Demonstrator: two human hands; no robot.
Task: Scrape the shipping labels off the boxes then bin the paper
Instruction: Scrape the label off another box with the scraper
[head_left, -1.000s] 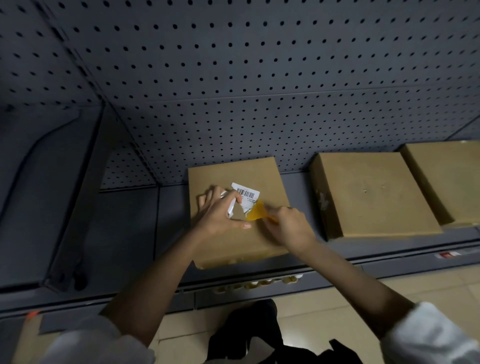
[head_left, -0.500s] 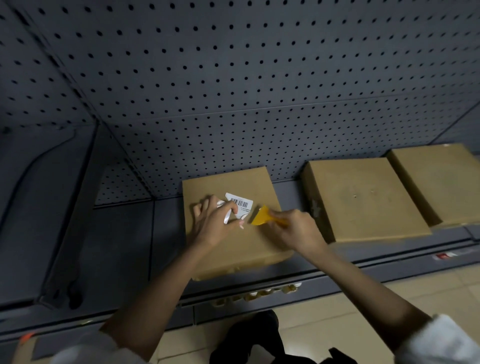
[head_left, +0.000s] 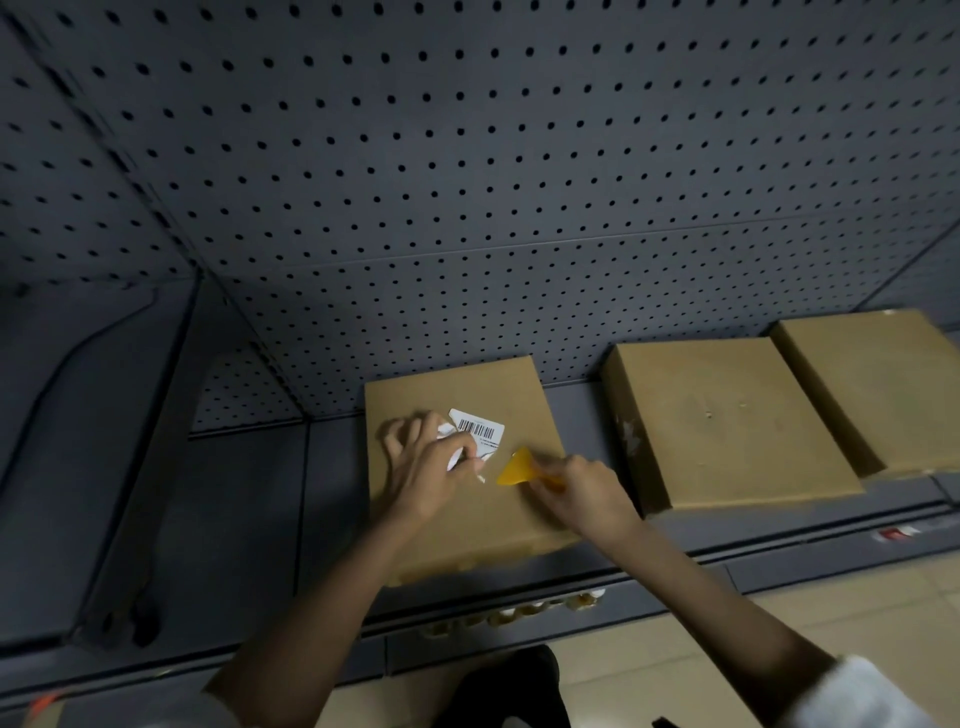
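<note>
Three flat cardboard boxes (head_left: 727, 421) — torn white label (head_left: 478, 432).

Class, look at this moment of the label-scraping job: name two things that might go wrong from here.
1. The label is already ragged where the left hand pinches its peeled edge; it may tear, leaving scraps on the box.
2. The yellow scraper, held by the right hand, points toward the left hand's fingers and might slip into them.

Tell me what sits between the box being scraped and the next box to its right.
Nothing sits there. In the head view, only a bare strip of dark grey shelf separates the left box from the middle box.
</note>
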